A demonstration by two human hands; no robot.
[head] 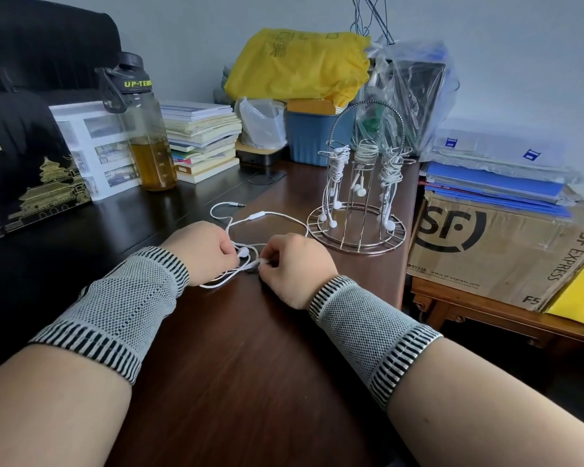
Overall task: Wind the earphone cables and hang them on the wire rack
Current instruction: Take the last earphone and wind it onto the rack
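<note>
A loose white earphone cable [273, 214] lies on the dark wooden table [236, 358], its plug pointing right at the far end. My left hand [203, 251] pinches the cable near one earbud [243, 252]. My right hand [292, 267] pinches the same cable close by, fingers curled. A metal wire rack [358, 227] stands just right of the hands; three wound earphone bundles [364, 156] hang from its hooks with earbuds dangling.
A water bottle [145, 139] with amber liquid, a stack of books [203, 143] and a black box [38, 183] stand at the back left. A blue bin [312, 139], yellow bag [297, 65] and plastic bags crowd the back. A cardboard box [493, 251] sits beyond the table's right edge.
</note>
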